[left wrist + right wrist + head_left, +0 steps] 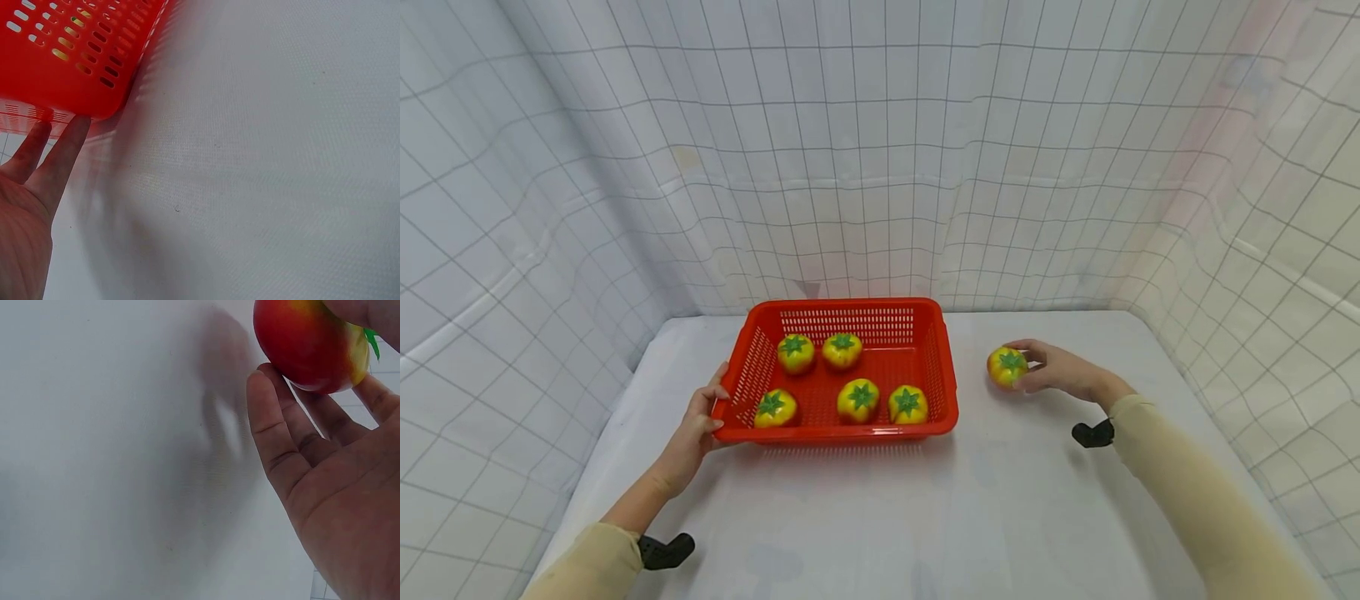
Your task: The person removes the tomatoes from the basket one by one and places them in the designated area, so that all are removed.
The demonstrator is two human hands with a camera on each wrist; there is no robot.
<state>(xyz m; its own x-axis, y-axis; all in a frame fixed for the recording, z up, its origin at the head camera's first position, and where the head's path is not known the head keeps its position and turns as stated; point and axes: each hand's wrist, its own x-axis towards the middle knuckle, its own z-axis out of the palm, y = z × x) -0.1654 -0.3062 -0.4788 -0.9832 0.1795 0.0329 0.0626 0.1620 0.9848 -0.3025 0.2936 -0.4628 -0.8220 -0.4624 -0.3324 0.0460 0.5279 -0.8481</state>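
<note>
At the front left corner of a red plastic basket [850, 432], my left hand [688, 442] holds the rim. Two of its fingers [59, 159] reach up against the basket's outer wall in the left wrist view. To the right of the basket, my right hand [1063, 372] holds a toy tomato [1006, 367] between thumb and fingers. This tomato [309, 344] is red and yellow with green star-shaped leaves, and its shadow falls on the white surface. Several like it lie in the basket, such as a tomato [857, 400] near the front wall.
A white cloth-covered table [880, 517] lies under everything. White sheeting with a dark grid [865, 167] rises behind the basket and along both sides. Each wrist carries a black strap device [666, 552] below a beige sleeve [587, 562].
</note>
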